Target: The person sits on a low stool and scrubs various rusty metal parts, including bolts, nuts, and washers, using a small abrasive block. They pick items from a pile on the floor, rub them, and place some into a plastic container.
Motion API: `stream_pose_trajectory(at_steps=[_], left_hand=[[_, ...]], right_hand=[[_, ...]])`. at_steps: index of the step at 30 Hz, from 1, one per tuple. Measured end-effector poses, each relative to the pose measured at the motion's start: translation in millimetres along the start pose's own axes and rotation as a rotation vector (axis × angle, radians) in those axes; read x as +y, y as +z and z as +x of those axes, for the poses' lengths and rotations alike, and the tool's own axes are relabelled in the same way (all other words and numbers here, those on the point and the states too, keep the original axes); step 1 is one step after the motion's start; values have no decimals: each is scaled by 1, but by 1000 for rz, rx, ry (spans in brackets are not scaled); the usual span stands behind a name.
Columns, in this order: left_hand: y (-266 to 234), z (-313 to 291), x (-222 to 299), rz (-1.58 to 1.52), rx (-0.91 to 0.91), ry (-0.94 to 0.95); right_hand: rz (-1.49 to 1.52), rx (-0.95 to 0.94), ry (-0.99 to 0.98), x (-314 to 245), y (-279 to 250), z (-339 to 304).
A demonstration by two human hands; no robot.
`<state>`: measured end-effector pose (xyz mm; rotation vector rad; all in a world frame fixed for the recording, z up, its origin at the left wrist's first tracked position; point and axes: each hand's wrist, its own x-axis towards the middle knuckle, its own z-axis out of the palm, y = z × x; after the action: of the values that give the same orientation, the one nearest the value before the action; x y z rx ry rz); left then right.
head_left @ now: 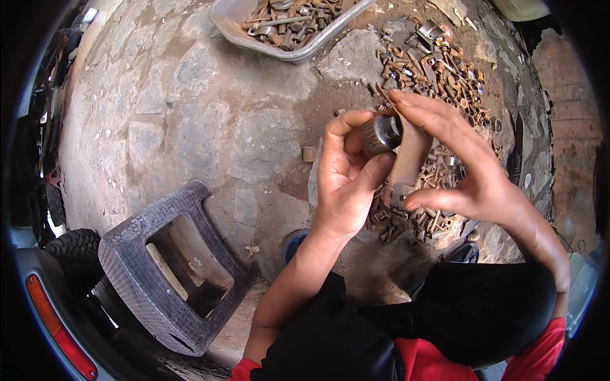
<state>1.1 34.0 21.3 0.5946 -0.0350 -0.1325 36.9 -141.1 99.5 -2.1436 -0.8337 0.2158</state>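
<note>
My left hand (346, 184) is closed round a short metal gear (382, 133), a dark, shiny cylinder with a ribbed rim and a hollow end. Against its right side stands a worn brown strip (412, 149), perhaps sandpaper; its material is not plain. My right hand (467, 155) curves round the strip, with fingertips at its upper end and the thumb by its lower end. Both hands are held above a heap of rusty bolts and nuts (435, 222) on the ground.
A grey plastic tub (305, 54) of bolts and metal parts stands at the far side. More rusty hardware (445, 76) spreads at the far right. At left lies a dark plastic stool (130, 238), close to a vehicle's rear light (57, 327). The stone paving (267, 146) is uneven.
</note>
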Motion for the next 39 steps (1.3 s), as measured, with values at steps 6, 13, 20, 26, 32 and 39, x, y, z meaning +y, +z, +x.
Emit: stream_pose_trajectory(at_steps=[6,13,20,26,32,39], left_hand=[[-3,2,-17,225,90,20],[-7,3,-25,385,245,-44],[-19,1,-42,1015,103,266],[-18,12,-31,980,183,127],[-13,17,-14,1233,10,142],[27,116,93,1507,215,470]], right_hand=[[-81,-17,19,7,19,-8],[-14,-64,119,13,32,-14],[479,140,383,18,49,-14],[308,179,352,16,42,-18],[81,220,164,20,32,-17],[-70,216,266,24,-43,-29]])
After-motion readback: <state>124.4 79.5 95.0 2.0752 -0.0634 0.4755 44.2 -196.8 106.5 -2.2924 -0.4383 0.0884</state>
